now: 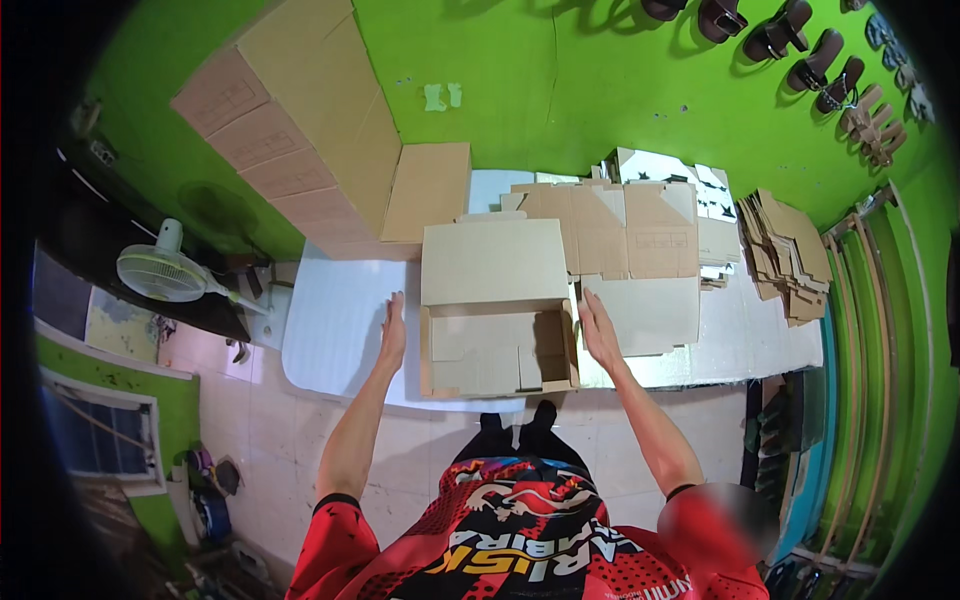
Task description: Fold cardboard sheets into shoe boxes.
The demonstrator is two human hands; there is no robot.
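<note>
Fingers of both hands lie flat and extended, gripping nothing: left hand (393, 330) beside, right hand (598, 333) against the open cardboard box (497, 350) at frame centre, steadying its sides on the white table (330, 330); flattened cartons (610, 230) lie behind.

head-worn fisheye, looking straight down, table (330, 330) near

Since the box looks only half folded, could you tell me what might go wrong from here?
The open cardboard box sits at the white table's near edge, so a push could slide it off. Both hands, the left hand and the right hand, lie flat beside its walls without gripping, so the flaps may spring apart. The loose flat cardboard blanks close behind could snag the raised lid.
</note>
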